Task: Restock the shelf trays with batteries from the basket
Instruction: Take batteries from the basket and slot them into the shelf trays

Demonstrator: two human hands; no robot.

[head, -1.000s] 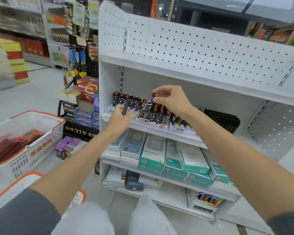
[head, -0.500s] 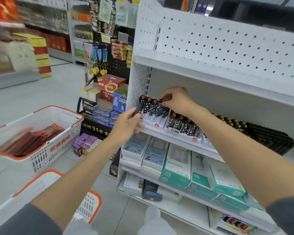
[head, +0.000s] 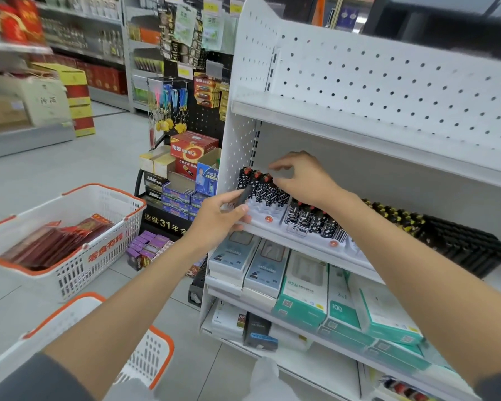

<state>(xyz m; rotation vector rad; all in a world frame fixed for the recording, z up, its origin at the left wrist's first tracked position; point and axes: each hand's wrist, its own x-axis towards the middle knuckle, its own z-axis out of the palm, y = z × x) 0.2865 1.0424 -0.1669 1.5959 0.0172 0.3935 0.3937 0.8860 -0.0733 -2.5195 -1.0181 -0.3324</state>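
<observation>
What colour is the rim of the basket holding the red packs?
Orange, on a white basket; head view.

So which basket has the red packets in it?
The farther basket, standing on the floor at left, holds the red packets. The nearer basket, at the bottom edge, shows none.

Teal boxes (head: 301, 296) are stacked on the lower shelf, centre right, with grey-blue boxes (head: 252, 264) shelved just left of them. Keychains (head: 171, 111) are hung on a black pegboard (head: 206, 117), upper centre. A red carton (head: 193, 147) is set below. Purple packs (head: 148, 247) are laid on the floor (head: 70, 169). Yellow-red cartons (head: 75, 96) are stacked upper left.
</observation>
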